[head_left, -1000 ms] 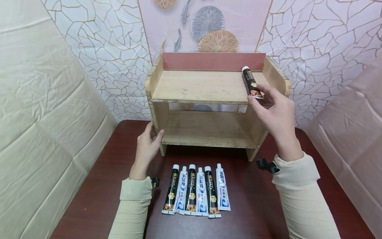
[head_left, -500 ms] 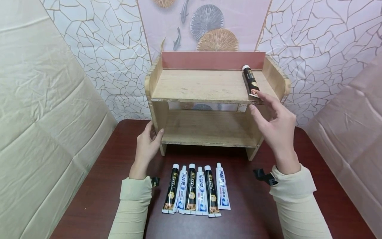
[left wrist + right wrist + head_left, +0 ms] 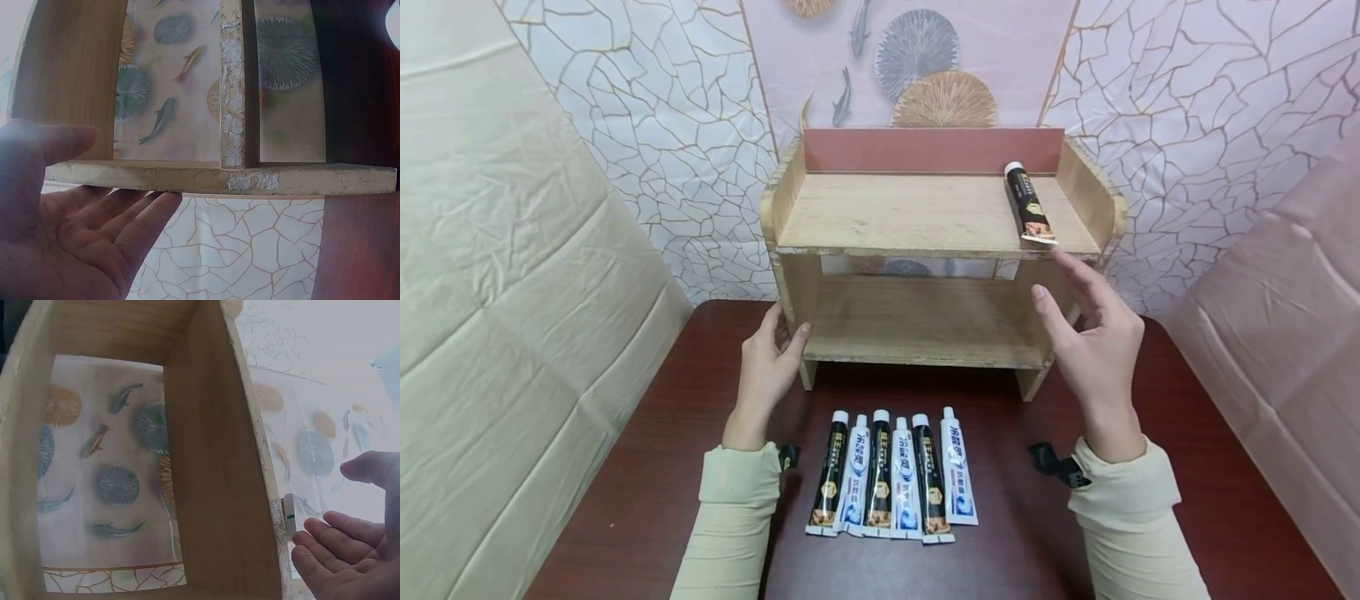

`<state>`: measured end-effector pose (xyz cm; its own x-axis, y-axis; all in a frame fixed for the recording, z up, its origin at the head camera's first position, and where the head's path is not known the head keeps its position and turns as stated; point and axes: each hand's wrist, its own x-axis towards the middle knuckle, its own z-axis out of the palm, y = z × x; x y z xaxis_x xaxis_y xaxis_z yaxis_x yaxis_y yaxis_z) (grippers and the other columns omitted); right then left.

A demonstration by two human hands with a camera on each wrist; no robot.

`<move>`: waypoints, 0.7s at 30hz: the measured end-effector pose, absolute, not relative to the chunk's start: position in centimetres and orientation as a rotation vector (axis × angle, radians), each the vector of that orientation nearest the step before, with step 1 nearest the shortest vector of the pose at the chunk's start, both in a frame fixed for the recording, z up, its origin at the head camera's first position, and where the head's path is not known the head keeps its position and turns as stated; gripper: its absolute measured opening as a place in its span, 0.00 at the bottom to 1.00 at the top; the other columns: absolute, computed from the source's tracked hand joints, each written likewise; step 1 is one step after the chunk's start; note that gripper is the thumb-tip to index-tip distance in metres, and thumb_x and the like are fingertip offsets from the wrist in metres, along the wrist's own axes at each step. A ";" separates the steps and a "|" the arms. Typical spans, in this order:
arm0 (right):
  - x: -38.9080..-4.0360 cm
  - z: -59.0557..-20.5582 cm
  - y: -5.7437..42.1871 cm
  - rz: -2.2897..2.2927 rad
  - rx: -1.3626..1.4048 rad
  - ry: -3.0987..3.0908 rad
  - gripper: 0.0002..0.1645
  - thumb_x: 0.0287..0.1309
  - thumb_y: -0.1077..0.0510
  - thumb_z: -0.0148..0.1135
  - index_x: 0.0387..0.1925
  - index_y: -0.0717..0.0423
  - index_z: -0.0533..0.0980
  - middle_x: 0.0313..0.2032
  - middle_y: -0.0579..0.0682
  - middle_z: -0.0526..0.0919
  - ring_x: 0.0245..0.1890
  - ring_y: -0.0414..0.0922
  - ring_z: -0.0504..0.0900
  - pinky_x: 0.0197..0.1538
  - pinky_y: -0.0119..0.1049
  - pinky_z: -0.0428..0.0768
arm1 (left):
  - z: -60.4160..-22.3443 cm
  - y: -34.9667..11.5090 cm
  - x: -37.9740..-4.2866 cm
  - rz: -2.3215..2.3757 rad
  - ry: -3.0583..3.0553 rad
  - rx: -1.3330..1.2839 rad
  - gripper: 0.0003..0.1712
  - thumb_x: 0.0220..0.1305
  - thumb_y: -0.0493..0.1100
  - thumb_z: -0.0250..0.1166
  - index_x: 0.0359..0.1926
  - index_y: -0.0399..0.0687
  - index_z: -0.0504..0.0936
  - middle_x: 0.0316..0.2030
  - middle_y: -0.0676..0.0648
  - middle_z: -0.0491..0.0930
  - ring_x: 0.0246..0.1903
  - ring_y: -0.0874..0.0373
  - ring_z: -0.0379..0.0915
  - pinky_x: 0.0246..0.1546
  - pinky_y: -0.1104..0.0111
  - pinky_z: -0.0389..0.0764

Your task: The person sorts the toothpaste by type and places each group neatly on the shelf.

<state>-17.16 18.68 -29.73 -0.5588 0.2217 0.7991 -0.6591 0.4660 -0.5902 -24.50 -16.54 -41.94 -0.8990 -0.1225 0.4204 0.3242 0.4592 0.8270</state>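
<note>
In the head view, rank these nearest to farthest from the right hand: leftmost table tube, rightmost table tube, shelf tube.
From the right hand:
1. Black toothpaste tube, on the upper shelf.
2. Rightmost white toothpaste tube, on the table.
3. Leftmost black toothpaste tube, also on the table.

Here's the dark red worktop (image 3: 647,467), and a wooden shelf (image 3: 887,212) stands on it, upright between the left grip (image 3: 767,358) and the right grip (image 3: 1097,350)! Down between the grips, starting beside the left one, three black tubes (image 3: 880,472) and three white tubes (image 3: 907,482) lie alternating, caps shelfward. Up top, another black tube (image 3: 1028,202) lies just beyond the right grip.
</note>
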 end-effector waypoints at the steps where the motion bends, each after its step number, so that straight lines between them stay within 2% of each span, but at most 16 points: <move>1: -17.1 -30.0 18.6 1.235 0.372 -1.811 0.22 0.54 0.75 0.67 0.53 0.75 0.78 0.51 0.66 0.84 0.55 0.46 0.83 0.62 0.37 0.79 | -41.9 -16.5 -24.5 -1.429 -2.289 -0.168 0.29 0.71 0.46 0.65 0.69 0.46 0.71 0.58 0.38 0.79 0.57 0.48 0.78 0.56 0.63 0.82; 8: -17.0 -31.9 18.2 1.279 0.377 -1.815 0.22 0.54 0.76 0.67 0.52 0.74 0.79 0.51 0.66 0.84 0.55 0.50 0.83 0.61 0.34 0.79 | -42.1 -16.5 -24.5 -1.443 -2.284 -0.180 0.29 0.70 0.46 0.65 0.69 0.45 0.71 0.58 0.38 0.79 0.57 0.48 0.78 0.56 0.64 0.82; 12: -17.3 -33.3 18.2 1.243 0.388 -1.869 0.22 0.55 0.74 0.68 0.53 0.72 0.80 0.51 0.63 0.84 0.54 0.48 0.83 0.60 0.32 0.79 | -42.2 -16.6 -24.5 -1.455 -2.271 -0.188 0.29 0.70 0.45 0.65 0.69 0.46 0.71 0.58 0.38 0.79 0.58 0.47 0.77 0.57 0.63 0.81; 18: -17.3 -33.8 17.7 1.232 0.389 -1.911 0.22 0.53 0.74 0.69 0.52 0.71 0.80 0.50 0.62 0.85 0.53 0.59 0.83 0.60 0.29 0.79 | -42.1 -16.5 -24.6 -1.451 -2.278 -0.187 0.30 0.70 0.45 0.65 0.70 0.45 0.70 0.58 0.38 0.79 0.58 0.47 0.78 0.56 0.63 0.82; 19: -17.0 -33.5 17.3 1.232 0.382 -1.917 0.21 0.53 0.75 0.69 0.51 0.73 0.80 0.50 0.64 0.85 0.52 0.61 0.82 0.60 0.29 0.79 | -42.1 -16.5 -24.6 -1.451 -2.279 -0.187 0.30 0.70 0.45 0.65 0.69 0.45 0.71 0.58 0.37 0.79 0.57 0.47 0.78 0.56 0.63 0.82; 21: -17.1 -33.8 17.3 1.225 0.375 -1.929 0.21 0.52 0.75 0.69 0.51 0.72 0.80 0.49 0.64 0.85 0.52 0.55 0.83 0.59 0.28 0.79 | -42.0 -16.5 -24.5 -1.452 -2.277 -0.190 0.30 0.70 0.45 0.65 0.69 0.45 0.71 0.58 0.37 0.79 0.58 0.47 0.78 0.56 0.63 0.81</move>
<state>-17.05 17.26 -33.76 -0.6336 0.1628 0.7563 -0.6153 0.4866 -0.6202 -24.53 -16.50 -42.01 -0.8978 -0.1131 0.4257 0.3382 0.4422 0.8307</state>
